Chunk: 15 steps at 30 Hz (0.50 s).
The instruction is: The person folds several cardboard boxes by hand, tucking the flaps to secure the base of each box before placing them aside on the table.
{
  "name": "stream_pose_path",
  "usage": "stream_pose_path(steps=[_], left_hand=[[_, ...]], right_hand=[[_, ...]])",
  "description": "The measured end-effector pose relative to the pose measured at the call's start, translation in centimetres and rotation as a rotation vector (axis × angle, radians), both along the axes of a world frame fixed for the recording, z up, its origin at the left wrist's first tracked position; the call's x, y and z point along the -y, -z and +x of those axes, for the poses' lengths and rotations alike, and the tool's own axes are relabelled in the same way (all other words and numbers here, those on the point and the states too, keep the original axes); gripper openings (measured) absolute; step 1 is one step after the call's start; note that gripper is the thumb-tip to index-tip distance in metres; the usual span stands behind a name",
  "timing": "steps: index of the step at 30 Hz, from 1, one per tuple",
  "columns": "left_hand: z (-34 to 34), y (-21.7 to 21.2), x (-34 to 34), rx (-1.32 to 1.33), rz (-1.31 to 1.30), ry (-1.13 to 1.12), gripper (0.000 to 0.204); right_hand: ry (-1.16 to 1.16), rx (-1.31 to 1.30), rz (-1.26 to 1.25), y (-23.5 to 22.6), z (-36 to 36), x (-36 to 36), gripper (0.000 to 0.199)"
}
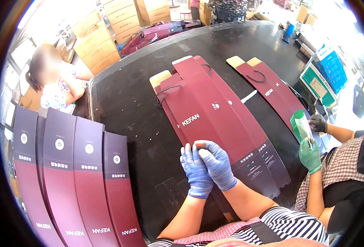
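My left hand (197,172), in a blue knitted glove, has its fingers stretched up and slightly apart, holding nothing that I see. Against its side my right hand (218,164), gloved alike, is closed with curled fingers; what they grip, if anything, is hidden. Both are over the near left edge of a flat maroon carton (206,109). The carton has a dark band at its near end, a black cord handle and cream flaps at its far end. A second flattened carton (254,129) lies partly beneath it.
Several maroon boxes (79,177) stand at my left. Across the black table (120,99) sits a person (56,88). At right, a co-worker's green-gloved hand (310,155) holds a green-and-white packet (301,124) by another carton (268,88). More cartons (159,35) are piled at the far edge.
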<state>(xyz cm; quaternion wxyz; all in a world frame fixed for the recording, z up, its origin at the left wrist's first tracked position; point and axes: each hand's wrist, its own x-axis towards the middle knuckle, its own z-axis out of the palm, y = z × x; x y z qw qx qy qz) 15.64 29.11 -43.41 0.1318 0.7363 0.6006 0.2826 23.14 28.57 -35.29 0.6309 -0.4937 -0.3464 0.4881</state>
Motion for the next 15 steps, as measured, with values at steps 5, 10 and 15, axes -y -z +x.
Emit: stream_pose_path(steps=[5,10,15], left_hand=[[-0.1,0.6,0.0,-0.047,0.071,-0.018,0.056],[-0.5,-1.2,-0.1,0.343,0.079,0.007,0.055],[-0.3,-2.3,0.5,0.32,0.149,-0.009,0.048]], right_hand=[[-0.035,0.095,0.02,0.7,-0.2,0.1,0.027],[-0.004,-0.024,-0.061,0.7,0.1,0.0,0.03],[-0.089,-0.157,-0.057,0.7,0.5,-0.7,0.031]])
